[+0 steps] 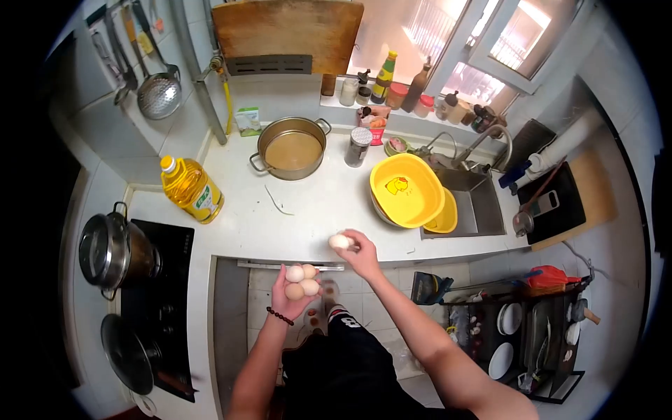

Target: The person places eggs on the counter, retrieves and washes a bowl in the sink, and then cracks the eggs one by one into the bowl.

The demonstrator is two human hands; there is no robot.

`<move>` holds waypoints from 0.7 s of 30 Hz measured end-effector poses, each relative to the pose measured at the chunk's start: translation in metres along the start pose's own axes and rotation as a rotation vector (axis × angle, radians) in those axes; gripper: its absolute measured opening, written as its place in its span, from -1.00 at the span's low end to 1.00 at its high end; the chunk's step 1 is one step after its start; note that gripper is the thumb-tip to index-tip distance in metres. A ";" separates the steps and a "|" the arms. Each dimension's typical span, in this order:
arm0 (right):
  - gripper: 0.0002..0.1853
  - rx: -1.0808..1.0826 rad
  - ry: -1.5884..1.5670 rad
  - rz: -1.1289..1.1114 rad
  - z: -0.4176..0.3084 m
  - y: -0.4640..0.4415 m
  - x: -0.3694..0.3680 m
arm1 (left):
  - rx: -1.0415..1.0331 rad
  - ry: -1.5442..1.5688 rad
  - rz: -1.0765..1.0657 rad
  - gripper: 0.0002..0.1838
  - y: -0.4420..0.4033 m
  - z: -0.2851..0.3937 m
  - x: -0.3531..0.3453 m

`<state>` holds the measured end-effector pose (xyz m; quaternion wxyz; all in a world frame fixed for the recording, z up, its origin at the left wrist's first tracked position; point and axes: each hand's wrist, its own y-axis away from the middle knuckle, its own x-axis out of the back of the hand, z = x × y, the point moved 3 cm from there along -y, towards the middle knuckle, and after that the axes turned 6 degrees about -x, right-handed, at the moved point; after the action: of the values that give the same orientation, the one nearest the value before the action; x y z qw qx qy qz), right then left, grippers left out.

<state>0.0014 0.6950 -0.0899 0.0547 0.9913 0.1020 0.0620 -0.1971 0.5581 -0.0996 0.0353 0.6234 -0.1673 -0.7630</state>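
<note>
My left hand, with a beaded bracelet at its wrist, is palm up in front of the counter edge and cradles several eggs, some pale and some light brown. To its right, over the counter's front edge, my right hand pinches a single pale egg. A steel two-handled pot stands farther back on the white counter. Beyond my right hand, at the back right, is a yellow basin with a duck picture.
An oil bottle stands left, near the black stove with a lidded pot and a dark pan. A metal-lidded jar is behind the basin's left side. The sink lies right; a dish rack is lower right.
</note>
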 end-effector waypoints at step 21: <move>-0.40 0.272 0.593 0.095 0.083 -0.310 -0.086 | 0.189 0.005 0.220 -0.46 -0.207 0.139 0.046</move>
<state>-0.1321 0.9707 -0.2188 -0.1132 0.9320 0.0745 0.3363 -0.3091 0.7705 -0.1821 0.0605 0.6038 -0.3057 -0.7337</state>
